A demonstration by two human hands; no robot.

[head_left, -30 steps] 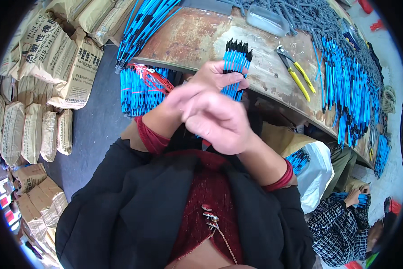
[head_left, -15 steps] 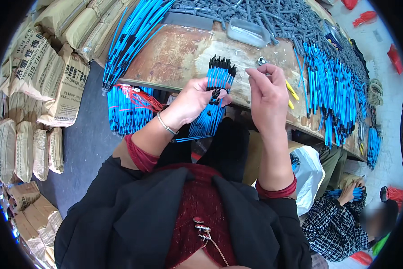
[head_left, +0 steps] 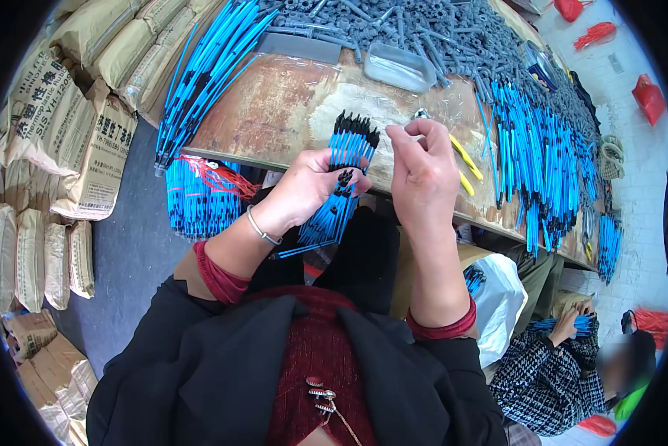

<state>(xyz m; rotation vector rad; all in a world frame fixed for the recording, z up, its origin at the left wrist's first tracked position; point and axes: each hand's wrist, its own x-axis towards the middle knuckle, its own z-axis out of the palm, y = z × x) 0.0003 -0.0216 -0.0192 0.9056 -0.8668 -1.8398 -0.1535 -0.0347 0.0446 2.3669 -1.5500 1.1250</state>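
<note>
My left hand (head_left: 311,186) is wrapped around a bundle of thin blue tubes (head_left: 351,151) with black tips, held upright off the table's near edge. The tips point away from me, and the loose lower ends spread toward my lap. To the right of the bundle, my right hand (head_left: 427,175) is raised with thumb and forefinger pinched together, not touching the tubes. Whatever may be in that pinch is too small to make out. A hand tool with yellow handles (head_left: 464,162) lies on the table beside it, partly covered by my fingers.
The worn wooden table (head_left: 270,104) carries a heap of grey plastic parts (head_left: 453,37), a clear tray (head_left: 401,67) and loose blue tubes (head_left: 538,163). Paper sacks (head_left: 107,160) are stacked at left. Tied blue bundles (head_left: 200,204) stand below the edge. A co-worker (head_left: 553,379) sits at lower right.
The view has shifted slightly, moving the table and both hands a little left in the picture. My grip on the bundle and the right-hand pinch look the same.
</note>
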